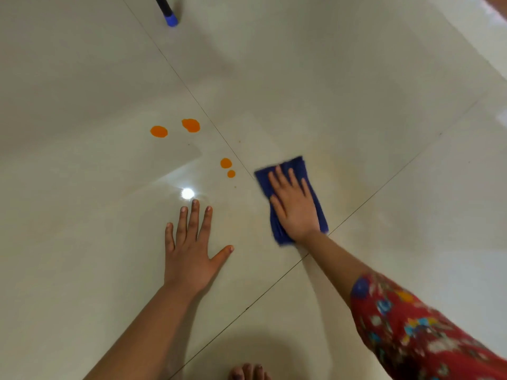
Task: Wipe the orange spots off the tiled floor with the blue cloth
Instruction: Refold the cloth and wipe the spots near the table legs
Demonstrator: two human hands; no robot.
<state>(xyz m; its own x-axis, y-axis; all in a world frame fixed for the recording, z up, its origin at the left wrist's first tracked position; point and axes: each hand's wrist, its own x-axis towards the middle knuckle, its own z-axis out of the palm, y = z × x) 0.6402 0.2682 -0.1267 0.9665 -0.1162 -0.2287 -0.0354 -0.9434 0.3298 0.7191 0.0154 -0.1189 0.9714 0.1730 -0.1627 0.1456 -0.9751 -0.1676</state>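
Orange spots: four, all on one tile. Two larger spots (158,131) (191,125) lay farther out; a smaller pair (226,163) (231,173) lay nearer the person, just beside a grout line (192,94). None looked smeared or wiped.

Blue cloth (296,163): lay flat on the floor (356,105) to the right of the smaller pair, near them but not touching. Its lower edge was blurred, so it was probably folded double, though that could not be confirmed.

Risks, as judged: a single sweep could drag the wet orange across the pale tile and into the grout line, leaving a streak, if the cloth went over it lightly or on a part already soiled. The glossy floor could also let the bracing palm slip once it got wet.

Right hand (295,207): fingers straight and slightly spread, palm pressed down on the cloth, nothing gripped.

Left hand (189,253): spread flat on bare tile, thumb out to the side, apparently taking weight. It held nothing and sat well short of the spots.

Also present: a red patterned sleeve (411,325) on the right arm, bare toes (248,371) at the bottom edge, a black stick with a blue tip (168,12) at the top, and a bright lamp reflection (187,193) by the left fingertips.
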